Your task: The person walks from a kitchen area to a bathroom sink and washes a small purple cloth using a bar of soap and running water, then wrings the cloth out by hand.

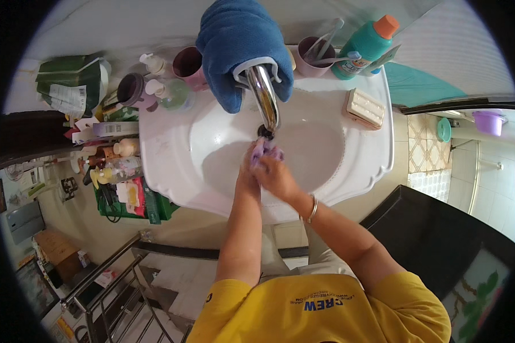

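Both of my hands meet over the white washbasin (pixel 326 154), just below the spout of a chrome faucet (pixel 261 94). Between them is a crumpled purple cloth (pixel 267 152). My left hand (pixel 249 160) is closed on the cloth from the left side, its fingers partly hidden behind it. From the right, my right hand (pixel 276 174) grips the same cloth with bent fingers; a bracelet (pixel 312 208) circles that wrist. A blue towel (pixel 240 43) is wrapped around the faucet's upper part. The dark drain (pixel 264 132) shows right above the cloth.
On the basin's rim stand a soap box (pixel 365 108), a teal bottle (pixel 365 46) with orange cap, a cup (pixel 315 59) of toothbrushes and a pump bottle (pixel 171 94). A green basket (pixel 169 207) of items lies left. A metal railing (pixel 106 271) stands lower left, a black-edged table (pixel 420 234) right.
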A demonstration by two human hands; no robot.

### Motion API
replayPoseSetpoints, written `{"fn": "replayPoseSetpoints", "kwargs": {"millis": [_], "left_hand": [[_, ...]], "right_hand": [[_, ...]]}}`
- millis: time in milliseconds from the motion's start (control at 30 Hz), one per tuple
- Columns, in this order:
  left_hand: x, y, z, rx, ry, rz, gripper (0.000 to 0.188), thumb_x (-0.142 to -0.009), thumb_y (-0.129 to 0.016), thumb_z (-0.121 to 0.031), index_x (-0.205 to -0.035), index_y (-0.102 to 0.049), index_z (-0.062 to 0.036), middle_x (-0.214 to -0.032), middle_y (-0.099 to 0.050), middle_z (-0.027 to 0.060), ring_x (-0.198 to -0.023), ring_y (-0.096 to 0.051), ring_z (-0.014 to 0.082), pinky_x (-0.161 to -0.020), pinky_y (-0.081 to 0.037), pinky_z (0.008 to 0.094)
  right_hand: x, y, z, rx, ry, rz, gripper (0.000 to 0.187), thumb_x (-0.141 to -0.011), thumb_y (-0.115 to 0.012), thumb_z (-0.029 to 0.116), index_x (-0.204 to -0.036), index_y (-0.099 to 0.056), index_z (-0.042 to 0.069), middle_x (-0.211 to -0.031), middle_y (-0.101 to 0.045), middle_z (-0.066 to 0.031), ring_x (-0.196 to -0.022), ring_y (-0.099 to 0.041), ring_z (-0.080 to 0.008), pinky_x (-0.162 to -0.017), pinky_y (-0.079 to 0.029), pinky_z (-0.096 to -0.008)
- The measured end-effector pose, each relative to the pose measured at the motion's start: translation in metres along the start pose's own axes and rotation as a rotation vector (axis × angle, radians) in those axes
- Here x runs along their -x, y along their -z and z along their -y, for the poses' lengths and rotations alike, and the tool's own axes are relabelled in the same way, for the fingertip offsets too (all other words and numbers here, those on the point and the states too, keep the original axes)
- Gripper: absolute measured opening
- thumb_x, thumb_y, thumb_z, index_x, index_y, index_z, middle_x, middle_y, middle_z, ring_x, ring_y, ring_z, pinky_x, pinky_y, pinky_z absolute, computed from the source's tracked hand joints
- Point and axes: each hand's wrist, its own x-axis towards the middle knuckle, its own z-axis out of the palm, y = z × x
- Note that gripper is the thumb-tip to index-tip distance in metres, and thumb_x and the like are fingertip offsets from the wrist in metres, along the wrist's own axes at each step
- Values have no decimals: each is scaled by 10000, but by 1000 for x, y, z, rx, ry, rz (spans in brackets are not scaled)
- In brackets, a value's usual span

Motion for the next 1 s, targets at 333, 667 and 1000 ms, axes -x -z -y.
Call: {"fn": "replayPoseSetpoints", "kwargs": {"millis": [333,667,1000], "left_hand": [[23,-59,29,111,-220,-134,354,-904,-463,-326,-1148,-488,-71,-1092,-555,80,-1039,-514,204,-876,-417,339],[75,-52,-13,-430,-112,-419,228,-806,-623,-249,-933,-613,-60,-875,-561,-2,-886,-519,167,-823,-406,318],[83,-62,-72,-1012,-989,-554,203,-858,-564,-191,-885,-581,10,-937,-591,99,-900,-536,198,-846,-401,306]], "right_hand": [[-48,30,2,548,-77,-85,263,-824,-494,345,-863,-572,97,-734,-622,-164,-688,-612,-341,-601,-485,-432],[-75,88,-92,-770,-341,-300,138,-845,-592,182,-842,-565,47,-775,-607,-70,-628,-570,-159,-587,-468,-298],[-40,121,-7,-128,42,-16,207,-798,-574,77,-993,-553,12,-817,-607,-96,-762,-590,-206,-679,-472,-302]]}}
